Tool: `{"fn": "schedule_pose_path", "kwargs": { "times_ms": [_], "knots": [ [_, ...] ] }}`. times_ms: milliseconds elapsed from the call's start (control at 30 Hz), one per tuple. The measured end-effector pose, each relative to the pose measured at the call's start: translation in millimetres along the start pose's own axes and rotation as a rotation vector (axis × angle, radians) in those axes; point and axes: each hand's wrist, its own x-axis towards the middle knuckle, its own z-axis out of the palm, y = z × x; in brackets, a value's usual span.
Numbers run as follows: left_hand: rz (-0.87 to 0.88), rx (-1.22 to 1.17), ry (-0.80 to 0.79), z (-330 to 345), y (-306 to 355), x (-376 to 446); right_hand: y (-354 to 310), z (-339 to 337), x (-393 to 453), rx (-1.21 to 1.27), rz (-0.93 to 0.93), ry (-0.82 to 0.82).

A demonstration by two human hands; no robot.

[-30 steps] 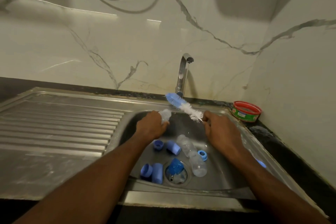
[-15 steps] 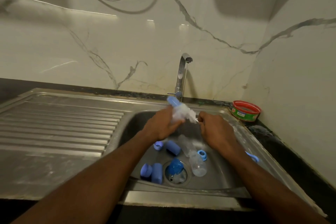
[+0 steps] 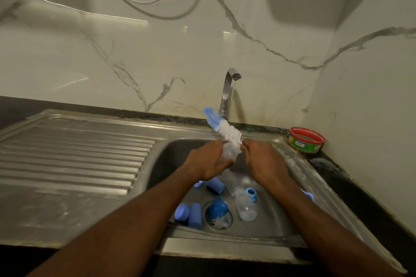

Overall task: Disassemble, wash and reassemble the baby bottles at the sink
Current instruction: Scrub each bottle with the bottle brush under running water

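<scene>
- While clear and small, the bottle (image 3: 228,153) sits wrapped in left hand (image 3: 209,162) fingers.
- Right hand (image 3: 261,159) pinches the brush (image 3: 222,127) stem, bristles outside, above the sink's (image 3: 290,189) back edge.

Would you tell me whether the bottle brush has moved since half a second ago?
Yes. The bottle brush has come back out of the bottle, its bristles up toward the tap.

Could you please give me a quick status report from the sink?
Left hand grips clear bottle; right hand holds bottle brush, bristles outside the bottle. Loose bottle parts lie in the sink basin. Nothing in the way.
</scene>
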Motion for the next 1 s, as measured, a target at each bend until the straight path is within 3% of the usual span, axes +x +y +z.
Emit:
{"fn": "schedule_pose_path", "kwargs": {
  "times_ms": [67, 200, 400, 567, 633, 700, 867, 1000],
  "knots": [
    [-0.07, 0.02, 0.023, 6, -7, 4, 2, 1, 3, 0.013, 0.017, 0.025],
    [-0.343, 0.036, 0.117, -4, -32, -3, 11, 6, -5, 0.017, 0.057, -0.108],
    [-0.045, 0.132, 0.026, 0, 1, -1, 2, -2, -3, -0.024, 0.002, -0.039],
    [-0.333, -0.007, 0.082, 1, -20, -1, 4, -4, -6, -0.019, 0.003, -0.015],
    [-0.417, -0.001, 0.102, -5, -33, -3, 6, -3, -12, -0.004, 0.002, -0.083],
    [-0.406, -0.008, 0.098, -6, -34, -3, 2, -3, -15, -0.021, 0.012, -0.125],
    [-0.13, 0.063, 0.012, 9, -6, 5, -16, -9, -8, -0.139, 0.045, -0.08],
    [-0.323, 0.091, 0.023, 8, -20, 1, -9, -11, -14, -0.155, 0.044, -0.093]
  ]
}}
